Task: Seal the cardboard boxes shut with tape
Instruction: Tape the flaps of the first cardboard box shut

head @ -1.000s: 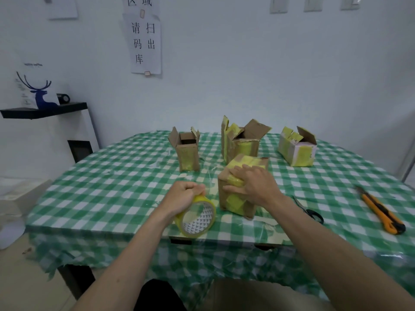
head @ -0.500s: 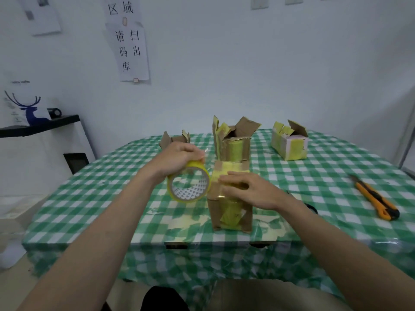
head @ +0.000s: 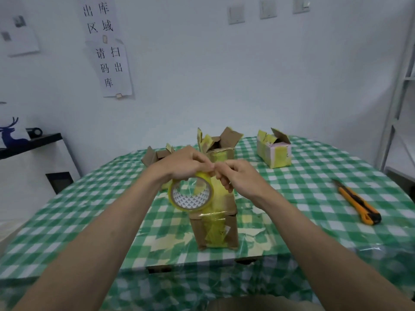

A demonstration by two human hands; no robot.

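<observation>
A small cardboard box (head: 215, 230) wrapped in yellow tape stands upright near the table's front edge. Above it, my left hand (head: 182, 167) grips a roll of yellow tape (head: 190, 195) held in the air. My right hand (head: 235, 178) meets it fingertip to fingertip and pinches the tape's loose end at the roll. A strip of tape runs down from the roll to the box top. Three open boxes stand farther back: one on the left (head: 155, 156) mostly hidden by my left hand, one in the middle (head: 221, 145), one on the right (head: 274, 150).
An orange utility knife (head: 357, 203) lies on the green checked tablecloth (head: 89, 216) at the right. A black shelf with a blue deer figure (head: 11, 135) stands at the left wall. A metal rack (head: 402, 108) rises at the right edge.
My left hand lifted the tape roll from table level up above the box. My right hand left the box top and rose to pinch the tape end at the roll.
</observation>
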